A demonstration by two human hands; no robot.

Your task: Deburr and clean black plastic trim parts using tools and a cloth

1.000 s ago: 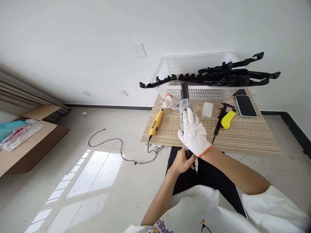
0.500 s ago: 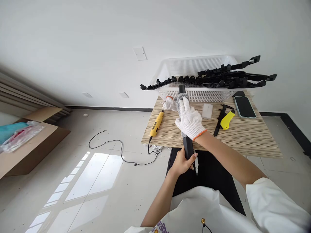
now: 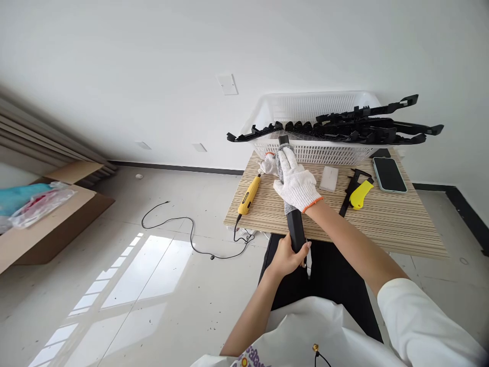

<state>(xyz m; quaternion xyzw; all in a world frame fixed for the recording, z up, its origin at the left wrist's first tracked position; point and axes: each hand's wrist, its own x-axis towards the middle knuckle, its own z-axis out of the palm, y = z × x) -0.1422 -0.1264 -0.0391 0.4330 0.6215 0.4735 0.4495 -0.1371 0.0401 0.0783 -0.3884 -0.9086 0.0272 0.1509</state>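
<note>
My bare left hand (image 3: 286, 257) is closed around the near end of a long black plastic strip (image 3: 295, 230) just off the table's front edge. A slim white tool (image 3: 309, 262) pokes out beside that hand; what it is I cannot make out. My right hand (image 3: 298, 184), in a white knit glove with an orange cuff, presses a grey cloth (image 3: 280, 168) round the middle of the strip. The strip's far end shows beyond the cloth, close to a white basket (image 3: 317, 153). Another white glove (image 3: 269, 164) lies left of the cloth.
Black plastic strips (image 3: 351, 131) lie across the basket. A yellow corded rotary tool (image 3: 249, 195) rests at the table's left. To the right are a white block (image 3: 329, 179), black calipers (image 3: 349, 191), a yellow cutter (image 3: 361, 194) and a phone (image 3: 389, 174). A cable (image 3: 191, 239) trails over the floor.
The view has shifted slightly, so table and basket sit further right. Both hands keep their grips, and more of the slim white tool shows beside my left hand.
</note>
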